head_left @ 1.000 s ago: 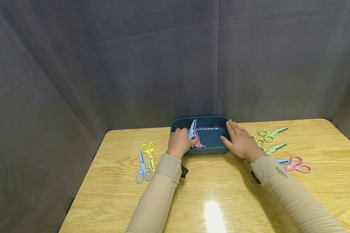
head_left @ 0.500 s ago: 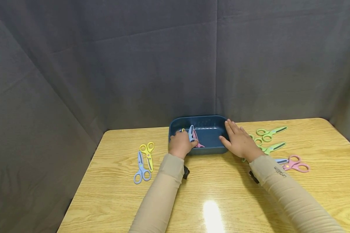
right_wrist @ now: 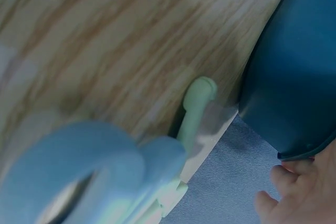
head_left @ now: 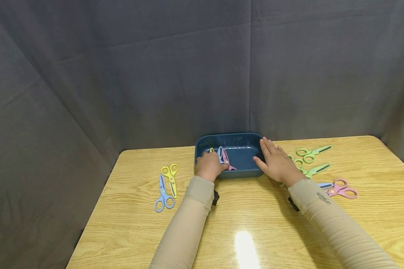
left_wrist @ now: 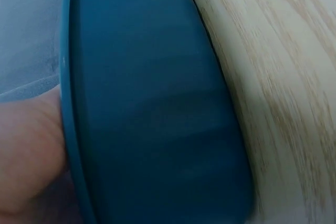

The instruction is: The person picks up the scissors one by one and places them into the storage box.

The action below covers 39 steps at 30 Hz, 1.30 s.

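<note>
In the head view, my left hand (head_left: pixel 208 165) reaches over the front rim into the left end of a dark blue bin (head_left: pixel 235 174). It holds a pair of blue scissors (head_left: pixel 220 153) low inside, blade end up; the handles are hidden by the hand. Pink scissors (head_left: pixel 226 156) lie right beside them, and a bit of yellow (head_left: pixel 211 150) shows behind the fingers. My right hand (head_left: pixel 275 163) rests on the bin's right rim, its fingers straight and thumb spread. In the left wrist view the bin's wall (left_wrist: pixel 152 98) covers the fingers.
Yellow scissors (head_left: pixel 173 182) and blue scissors (head_left: pixel 163 194) lie left of the bin. To the right lie several green scissors (head_left: pixel 314 152) and pink scissors (head_left: pixel 341 189), with a blue blade (head_left: pixel 324 185) beside them. A grey curtain (head_left: pixel 185 82) hangs behind the wooden table (head_left: pixel 128 224).
My left hand has lowered the blue scissors further into the bin, moving slightly right beside the pink pair. The right hand keeps its place on the rim.
</note>
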Available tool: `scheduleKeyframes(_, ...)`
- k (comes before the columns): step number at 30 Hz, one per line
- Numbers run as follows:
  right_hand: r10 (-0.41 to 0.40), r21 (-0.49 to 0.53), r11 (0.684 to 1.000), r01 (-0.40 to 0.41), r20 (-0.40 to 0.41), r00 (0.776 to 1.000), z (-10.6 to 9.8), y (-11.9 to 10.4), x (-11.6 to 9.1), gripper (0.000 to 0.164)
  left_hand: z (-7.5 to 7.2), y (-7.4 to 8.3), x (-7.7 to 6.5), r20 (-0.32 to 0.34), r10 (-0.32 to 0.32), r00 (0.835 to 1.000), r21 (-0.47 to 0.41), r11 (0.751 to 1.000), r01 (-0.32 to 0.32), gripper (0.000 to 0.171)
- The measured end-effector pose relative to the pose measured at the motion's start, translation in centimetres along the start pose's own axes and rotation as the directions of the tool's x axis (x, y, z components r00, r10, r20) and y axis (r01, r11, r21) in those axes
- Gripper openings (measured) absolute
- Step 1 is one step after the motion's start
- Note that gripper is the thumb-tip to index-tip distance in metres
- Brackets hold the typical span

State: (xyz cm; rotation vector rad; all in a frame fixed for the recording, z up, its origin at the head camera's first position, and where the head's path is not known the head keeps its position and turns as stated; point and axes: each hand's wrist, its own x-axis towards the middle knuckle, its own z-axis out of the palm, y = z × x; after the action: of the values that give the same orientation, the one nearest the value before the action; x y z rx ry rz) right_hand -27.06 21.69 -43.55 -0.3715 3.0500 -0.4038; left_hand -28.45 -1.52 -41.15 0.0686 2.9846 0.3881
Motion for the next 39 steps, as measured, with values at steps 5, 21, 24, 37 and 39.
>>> scheduleKeyframes(5, -0.003, -0.015, 1.0, 0.003, -0.004, 1.0, 0.02, -0.04, -0.03, 0.08, 0.01, 0.21, 0.02, 0.031, -0.032, 0.999, -0.015, 0.999, 0.032, 0.06)
scheduleKeyframes(21, 0.008, -0.019, 1.0, -0.008, 0.005, 1.0, -0.26, -0.19, -0.13, 0.081, 0.29, 0.3, 0.05, -0.018, -0.029, 0.999, 0.002, 1.0, 0.029, 0.055)
scheduleKeyframes(24, 0.007, -0.018, 1.0, -0.007, 0.001, 1.0, -0.19, -0.1, -0.1, 0.08, 0.45, 0.35, 0.09, -0.025, -0.027, 0.999, 0.007, 1.0, 0.027, 0.055)
scheduleKeyframes(37, 0.002, -0.023, 1.0, -0.002, -0.009, 1.0, 0.03, 0.0, 0.01, 0.08, 0.66, 0.24, 0.0, -0.054, -0.007, 0.999, 0.006, 1.0, 0.008, 0.054)
scheduleKeyframes(39, 0.002, -0.03, 1.0, -0.003, -0.013, 1.0, 0.02, -0.01, 0.01, 0.08, 0.64, 0.21, -0.07, -0.058, -0.003, 0.998, 0.005, 1.0, 0.003, 0.053)
